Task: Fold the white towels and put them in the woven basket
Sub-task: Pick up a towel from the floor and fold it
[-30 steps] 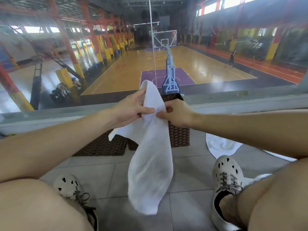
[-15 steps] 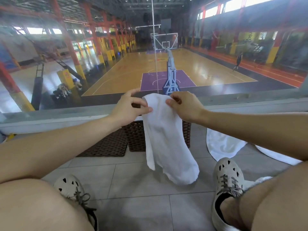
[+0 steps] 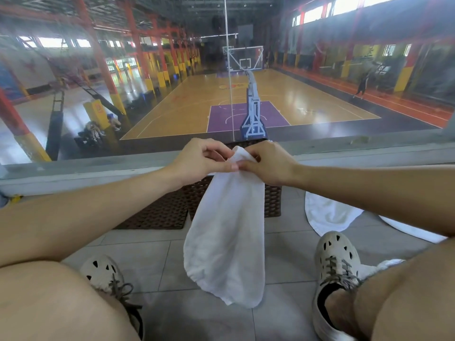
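White terry hangs from your two hands: the towel (image 3: 225, 232) is pinched at its top edge and falls in a long, narrow, doubled drape that ends above the grey floor tiles (image 3: 152, 262), between your two shoes.

Your left hand (image 3: 200, 161) and right hand (image 3: 267, 163) meet at the top of the towel, fingertips touching or very nearly so. Each hand is closed on the cloth, thumb and forefinger nipping the bunched upper edge, the other fingers curled in. A small peak of fabric sticks up between the hands.

Behind the towel stands the basket (image 3: 272, 203), dark brown weave, set against the low ledge under the glass. The towel covers most of its front; you see its right side and a strip of rim above your hands. Just to its left a flat woven piece (image 3: 157, 212) of the same dark weave lies on the tiles; whether it is a lid or a mat cannot be told.

A second towel (image 3: 327, 215) lies spread on the floor to the right of the basket, partly hidden by your right forearm, its near edge just beyond your right shoe (image 3: 337, 264). Your left shoe (image 3: 103, 273) shows beside your left knee.

Beyond the glass (image 3: 73, 99) is a basketball court (image 3: 283, 99).
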The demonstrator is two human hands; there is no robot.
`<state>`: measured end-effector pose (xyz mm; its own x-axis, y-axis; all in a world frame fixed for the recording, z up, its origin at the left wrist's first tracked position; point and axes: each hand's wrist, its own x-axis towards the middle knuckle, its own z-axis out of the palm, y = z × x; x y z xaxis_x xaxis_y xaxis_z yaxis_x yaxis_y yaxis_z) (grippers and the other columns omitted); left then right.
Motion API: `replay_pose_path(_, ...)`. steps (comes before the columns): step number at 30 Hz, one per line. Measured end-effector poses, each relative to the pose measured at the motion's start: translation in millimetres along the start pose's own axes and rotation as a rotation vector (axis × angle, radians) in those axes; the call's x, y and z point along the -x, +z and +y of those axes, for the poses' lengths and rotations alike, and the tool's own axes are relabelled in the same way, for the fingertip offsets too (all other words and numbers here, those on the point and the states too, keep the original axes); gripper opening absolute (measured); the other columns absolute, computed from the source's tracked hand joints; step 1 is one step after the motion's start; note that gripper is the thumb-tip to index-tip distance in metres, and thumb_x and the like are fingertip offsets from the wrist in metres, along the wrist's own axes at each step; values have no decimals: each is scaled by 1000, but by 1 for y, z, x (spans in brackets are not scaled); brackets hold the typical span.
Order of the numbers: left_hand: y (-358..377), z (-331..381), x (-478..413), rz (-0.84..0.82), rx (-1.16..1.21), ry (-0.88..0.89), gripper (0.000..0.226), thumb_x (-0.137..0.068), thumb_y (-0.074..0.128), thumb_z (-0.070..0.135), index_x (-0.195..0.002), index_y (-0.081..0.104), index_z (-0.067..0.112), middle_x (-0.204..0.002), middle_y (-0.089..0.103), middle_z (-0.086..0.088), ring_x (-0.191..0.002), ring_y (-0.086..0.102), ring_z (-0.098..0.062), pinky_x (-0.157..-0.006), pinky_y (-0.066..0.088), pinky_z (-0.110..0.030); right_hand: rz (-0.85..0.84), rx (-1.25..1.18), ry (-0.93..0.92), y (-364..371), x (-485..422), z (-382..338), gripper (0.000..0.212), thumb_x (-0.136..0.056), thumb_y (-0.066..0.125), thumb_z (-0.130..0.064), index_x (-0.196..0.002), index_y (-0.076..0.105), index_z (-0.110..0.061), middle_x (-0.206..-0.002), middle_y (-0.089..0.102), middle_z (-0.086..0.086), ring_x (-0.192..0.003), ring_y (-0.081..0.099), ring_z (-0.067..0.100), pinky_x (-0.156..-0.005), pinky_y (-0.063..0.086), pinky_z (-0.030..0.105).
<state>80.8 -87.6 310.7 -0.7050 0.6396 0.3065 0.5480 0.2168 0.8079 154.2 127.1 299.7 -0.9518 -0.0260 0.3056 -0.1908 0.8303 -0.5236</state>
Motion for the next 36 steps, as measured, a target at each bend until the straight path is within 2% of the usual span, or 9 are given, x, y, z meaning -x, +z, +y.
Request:
replay_pose_path(6, -6, -33, 9, -264, -228, -81, 24, -84, 93, 26, -107, 84, 27, -128, 76, 15, -122, 69, -9, -116, 48, -45, -56, -76, 1, -6, 7, 1, 24, -105, 65, -38, -95, 78, -20, -92, 76, 5, -85, 69, 20, -77, 56, 36)
replay_pose_path(8, -4, -37, 13, -330, -235, -91, 19, -87, 91, 25, -104, 85, 19, -123, 77, 13, -113, 73, -18, -111, 52, -47, -49, -97, -4, -10, 8, -2, 27, -107, 62, -35, -92, 76, -18, -87, 72, 3, -75, 63, 15, -67, 49, 23)
replay_pose_path(11, 1, -31, 15, -389, -277, -67, 11, -89, 90, 28, -98, 86, 23, -121, 71, 24, -85, 66, -16, -89, 56, -38, -26, -62, 11, -12, 5, -3, 37, -109, 58, -34, -82, 64, -10, -73, 54, 2, -65, 47, 14, -60, 39, 27)
replay_pose_path(14, 5, -26, 11, -360, -317, 9, 21, -87, 91, 31, -99, 83, 47, -133, 63, 26, -91, 65, -3, -89, 53, -27, -55, -34, -6, -15, 6, -1, 31, -112, 52, -29, -84, 61, -18, -80, 60, 6, -71, 52, 16, -67, 42, 32)
replay_pose_path(18, 10, -29, 10, -326, -264, 0, 21, -85, 93, 28, -105, 87, 28, -126, 75, 17, -119, 66, -1, -111, 43, -27, -50, -31, -44, -16, 8, -4, 27, -113, 50, -25, -90, 63, -28, -88, 64, -4, -83, 58, 12, -73, 44, 27)
replay_pose_path(22, 21, -37, 12, -318, -225, -18, 21, -80, 96, 29, -95, 87, 17, -117, 76, -1, -107, 74, -19, -108, 54, -45, 30, -56, -20, -19, 6, -3, 35, -113, 48, -22, -80, 56, -30, -75, 55, -13, -72, 51, 4, -69, 41, 24)
replay_pose_path(26, 29, -38, 13, -322, -196, 9, 18, -80, 97, 27, -93, 85, 25, -121, 65, 6, -100, 72, -16, -102, 57, -34, 84, -113, 4, -23, 7, -5, 45, -113, 48, -18, -73, 50, -38, -63, 56, -33, -64, 52, -11, -59, 37, 6)
replay_pose_path(31, 27, -35, 7, -16, -380, 211, 10, -87, 90, 30, -86, 83, 23, -104, 73, 14, -98, 70, -7, -88, 50, -22, 71, -12, 8, -20, 9, 0, 31, -111, 52, -25, -84, 64, -16, -79, 57, -5, -71, 51, 8, -66, 40, 29)
replay_pose_path(36, 24, -32, 3, 71, -374, 152, 21, -90, 86, 25, -79, 71, 36, -77, 68, 28, -75, 66, 1, -78, 51, -21, 183, 9, 31, -20, 7, 2, 28, -110, 54, -24, -99, 74, -8, -98, 71, 12, -91, 63, 25, -75, 48, 30)
